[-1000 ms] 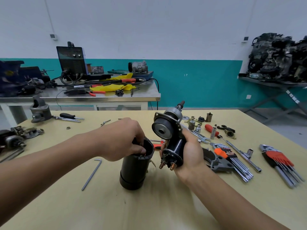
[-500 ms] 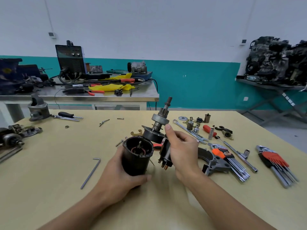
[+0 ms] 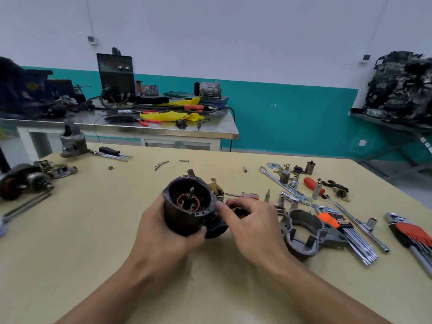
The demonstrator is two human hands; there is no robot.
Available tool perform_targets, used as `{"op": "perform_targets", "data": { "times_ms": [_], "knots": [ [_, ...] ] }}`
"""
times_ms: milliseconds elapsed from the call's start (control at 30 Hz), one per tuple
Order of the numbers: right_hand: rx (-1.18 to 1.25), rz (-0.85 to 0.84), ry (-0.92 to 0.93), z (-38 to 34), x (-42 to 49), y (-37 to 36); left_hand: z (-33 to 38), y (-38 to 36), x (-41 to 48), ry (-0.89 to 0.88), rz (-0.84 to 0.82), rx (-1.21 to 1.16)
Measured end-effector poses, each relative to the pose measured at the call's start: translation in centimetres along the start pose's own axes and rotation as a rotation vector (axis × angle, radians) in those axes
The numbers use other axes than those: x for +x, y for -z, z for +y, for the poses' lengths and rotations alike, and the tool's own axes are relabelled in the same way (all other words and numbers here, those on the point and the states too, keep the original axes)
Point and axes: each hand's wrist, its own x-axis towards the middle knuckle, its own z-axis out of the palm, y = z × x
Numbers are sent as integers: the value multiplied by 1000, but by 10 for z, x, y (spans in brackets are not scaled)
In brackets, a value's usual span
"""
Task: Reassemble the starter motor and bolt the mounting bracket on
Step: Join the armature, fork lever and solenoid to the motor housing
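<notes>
My left hand (image 3: 163,232) grips the black cylindrical motor housing (image 3: 184,218), held just above the table with its open end tilted toward me. Inside it I see copper windings and a shaft end (image 3: 191,191). The black solenoid (image 3: 216,228) sits tucked against the housing's right side. My right hand (image 3: 251,220) wraps around that solenoid side, thumb on the housing's rim. The armature's pinion end is hidden behind the housing. A grey cast mounting bracket (image 3: 306,232) lies on the table just right of my right hand.
Sockets, a combination wrench (image 3: 284,184), an orange-handled hex key set (image 3: 343,230) and a red one (image 3: 411,235) lie to the right. A brass fork piece (image 3: 214,183) sits behind the housing. Another starter (image 3: 22,183) lies far left. A steel bench stands behind.
The armature and solenoid assembly, held upright beside the housing earlier, now sits inside the housing. My right hand dropped lower against the housing's side, and the housing tipped toward me.
</notes>
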Motion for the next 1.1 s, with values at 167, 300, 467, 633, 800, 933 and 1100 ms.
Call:
{"op": "perform_targets", "data": {
  "times_ms": [167,300,467,633,800,933,1100],
  "knots": [
    [-143,-94,20,3,7,3,-2,3,-1,29,-103,2],
    [-420,-229,30,-11,19,21,-2,3,-1,16,-146,40],
    [-557,-296,435,-69,39,53,0,1,-2,7,-173,67],
    [-1000,-821,641,-97,49,39,-1,1,-3,8,-186,92],
    [-1041,-880,732,-95,53,36,-3,1,-3,4,-195,128],
    [-915,-892,628,-91,51,35,-1,0,-4,-21,-197,117],
    [-809,-902,521,-92,50,34,1,1,-4,-16,-180,117]
  ]
}}
